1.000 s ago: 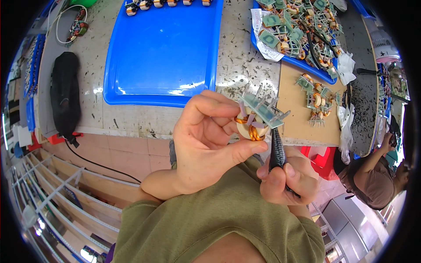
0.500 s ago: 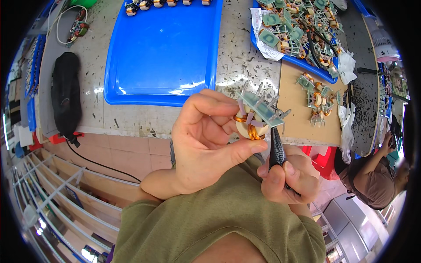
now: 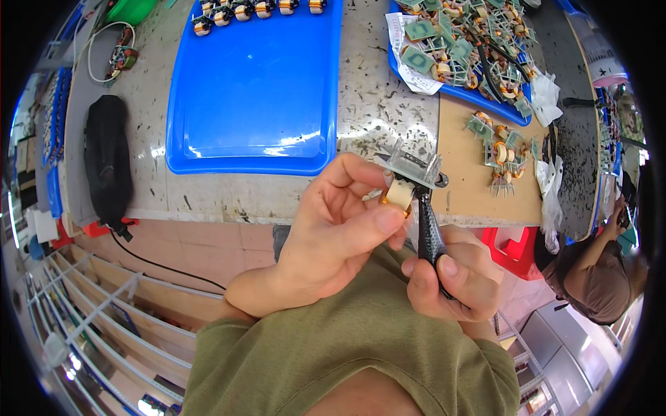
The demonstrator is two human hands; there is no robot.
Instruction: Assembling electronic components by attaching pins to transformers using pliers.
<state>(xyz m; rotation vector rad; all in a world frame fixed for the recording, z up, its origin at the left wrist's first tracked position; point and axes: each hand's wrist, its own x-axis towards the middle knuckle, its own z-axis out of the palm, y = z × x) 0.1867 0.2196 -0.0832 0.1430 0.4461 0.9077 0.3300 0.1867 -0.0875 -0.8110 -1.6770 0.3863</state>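
Our left hand [image 3: 333,236] pinches a coil [image 3: 399,195] between thumb and fingers near the bench [image 3: 378,132] edge; its green board [image 3: 412,168] sits uppermost. Our right hand [image 3: 458,276] clasps a black tool [image 3: 431,236], its tip at the coil's side; touching or not, we cannot tell. Beyond: a blue tray [image 3: 253,104], a row of coils [image 3: 243,12] at its far end. Rightward, we note a few more coils [image 3: 505,149] on a brown sheet [image 3: 454,166]; farther, a heaped second tray [image 3: 485,102].

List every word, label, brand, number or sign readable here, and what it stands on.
White paper slip on the right blue tray: small black and red print, not transcribed.
White container, far right: dark mark, too blurred to read.
Held component: no readable print.
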